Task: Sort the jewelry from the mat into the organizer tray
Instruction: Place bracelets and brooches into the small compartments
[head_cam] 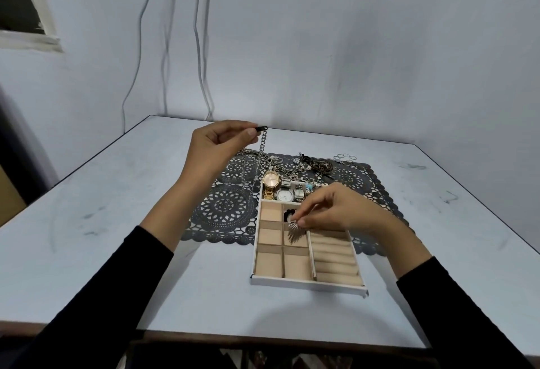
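Partway through. Pinching clasp end of chain necklace with left hand, dangling it over lace mat's far-left part. Left along mat's far edge: tangled chains, a few loose rings, count unclear. In organizer tray: three watches in far compartment, one black piece. Pinching silver fan-shaped piece with right hand over middle small compartment. Four of six small compartments empty.
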